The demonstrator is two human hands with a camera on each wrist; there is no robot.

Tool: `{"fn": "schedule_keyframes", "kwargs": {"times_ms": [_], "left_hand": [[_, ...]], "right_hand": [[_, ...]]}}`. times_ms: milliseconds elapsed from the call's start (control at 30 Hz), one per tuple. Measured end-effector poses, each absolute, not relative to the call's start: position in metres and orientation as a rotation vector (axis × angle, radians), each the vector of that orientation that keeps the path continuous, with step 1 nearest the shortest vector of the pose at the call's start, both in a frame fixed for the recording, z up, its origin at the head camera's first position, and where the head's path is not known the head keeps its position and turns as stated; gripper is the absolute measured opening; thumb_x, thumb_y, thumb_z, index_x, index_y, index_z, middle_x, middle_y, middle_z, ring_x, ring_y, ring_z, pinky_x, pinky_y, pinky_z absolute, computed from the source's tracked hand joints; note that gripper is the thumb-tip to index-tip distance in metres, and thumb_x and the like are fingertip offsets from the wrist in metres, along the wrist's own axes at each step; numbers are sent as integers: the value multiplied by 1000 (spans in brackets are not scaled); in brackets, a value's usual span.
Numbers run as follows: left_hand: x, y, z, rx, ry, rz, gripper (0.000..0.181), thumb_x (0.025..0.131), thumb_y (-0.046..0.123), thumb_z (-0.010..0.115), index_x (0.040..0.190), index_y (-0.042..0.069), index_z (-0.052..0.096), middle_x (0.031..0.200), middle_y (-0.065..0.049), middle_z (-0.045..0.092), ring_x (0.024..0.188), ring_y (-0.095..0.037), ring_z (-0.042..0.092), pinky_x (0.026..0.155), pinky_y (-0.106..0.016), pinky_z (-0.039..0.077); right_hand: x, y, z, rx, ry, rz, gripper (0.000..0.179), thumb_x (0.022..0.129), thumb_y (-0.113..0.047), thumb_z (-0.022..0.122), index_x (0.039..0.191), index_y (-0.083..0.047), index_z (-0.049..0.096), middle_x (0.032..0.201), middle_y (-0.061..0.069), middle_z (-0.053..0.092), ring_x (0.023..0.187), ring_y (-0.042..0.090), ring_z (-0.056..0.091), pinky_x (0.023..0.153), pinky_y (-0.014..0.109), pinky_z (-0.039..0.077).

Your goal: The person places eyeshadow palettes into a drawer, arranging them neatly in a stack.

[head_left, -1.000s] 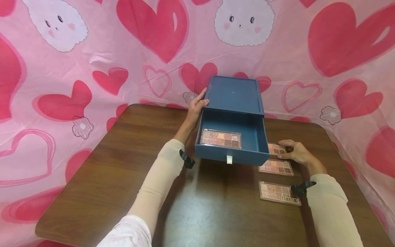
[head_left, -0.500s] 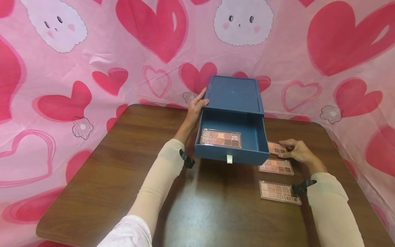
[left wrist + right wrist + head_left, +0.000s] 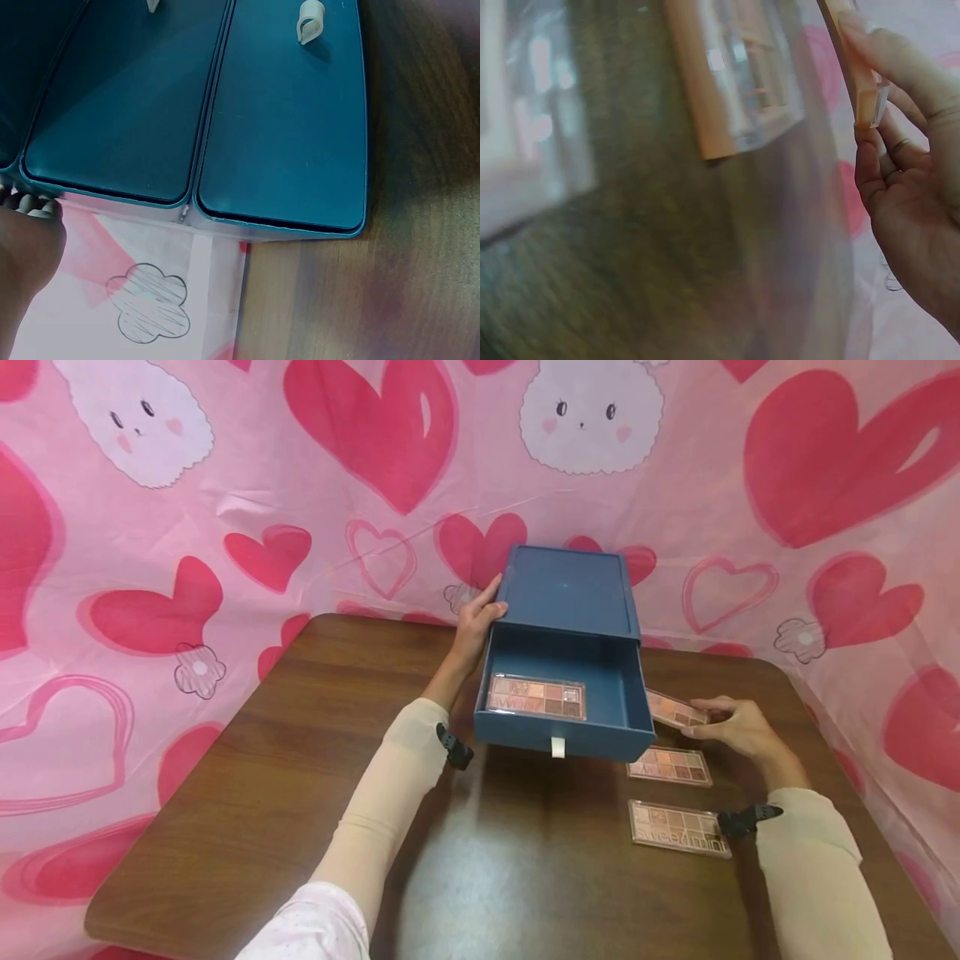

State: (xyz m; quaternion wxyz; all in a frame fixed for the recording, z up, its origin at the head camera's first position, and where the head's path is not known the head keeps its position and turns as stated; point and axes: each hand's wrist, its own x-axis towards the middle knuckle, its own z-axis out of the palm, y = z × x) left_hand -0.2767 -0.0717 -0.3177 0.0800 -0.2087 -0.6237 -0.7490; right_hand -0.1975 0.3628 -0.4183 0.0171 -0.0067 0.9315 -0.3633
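My left hand (image 3: 476, 622) rests against the left side of a blue drawer unit (image 3: 568, 589), its thumb on the top edge. The unit's top drawer (image 3: 611, 681) is pulled out, with one clear-lidded eyeshadow palette (image 3: 536, 696) lying at its front left. To the right, my right hand (image 3: 735, 727) pinches another eyeshadow palette (image 3: 677, 709) by its end, thumb on one face and fingers on the other. That palette is tilted and raised, its left end partly hidden by the drawer. In the right wrist view, the held palette (image 3: 862, 94) shows its edge between thumb and fingers.
Two more palettes lie on the brown table (image 3: 300, 793): a pinkish one (image 3: 670, 766) and a nearer one (image 3: 678, 828) lettered "sweet mint". Lower drawer fronts (image 3: 285, 127) with white pull tabs (image 3: 310, 21) are shut. A pink heart-print cloth (image 3: 337, 443) hangs behind the table.
My right hand has lifted its palette off the table, tilting it and drawing slightly right. The left hand, the drawer unit and the other palettes have stayed put.
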Motion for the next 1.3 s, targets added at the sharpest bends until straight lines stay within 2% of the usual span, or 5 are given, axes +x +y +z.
{"fn": "schedule_keyframes", "kwargs": {"times_ms": [133,667,900,1067,1300], "left_hand": [[-277,-71,-317,-623,-1864,-2240,59,87,5,46,145,-5,38,129,-38,54,92,3,55,92,-12,42],[-295,-71,-332,-627,-1870,-2266,59,88,8,46,147,0,38,141,-30,50,96,0,55,94,-12,41],[-300,-68,-340,-602,-1858,-2217,59,87,12,48,145,4,44,128,-34,57,94,0,56,92,-12,42],[-300,-67,-338,-613,-1868,-2189,61,86,16,48,145,1,42,140,-26,53,102,-1,52,96,-13,40],[-299,-68,-338,-613,-1854,-2230,60,87,12,48,146,3,42,139,-27,53,103,-2,52,95,-13,41]], "right_hand": [[-193,365,-409,-48,2921,-1229,65,77,-26,82,130,4,59,85,-21,54,79,-1,45,65,15,42],[-174,353,-373,-141,2962,-1366,53,79,-16,79,126,4,63,80,-17,56,80,3,46,67,16,40],[-166,346,-349,-267,3056,-1345,47,72,-8,83,117,0,70,78,-18,59,74,2,47,63,18,39],[-157,340,-329,-314,3054,-1356,45,73,-7,82,116,-2,70,85,-24,63,80,0,47,68,15,38],[-145,337,-300,-448,3045,-1462,48,68,7,80,114,4,69,78,-15,60,80,2,45,69,17,35]]}}
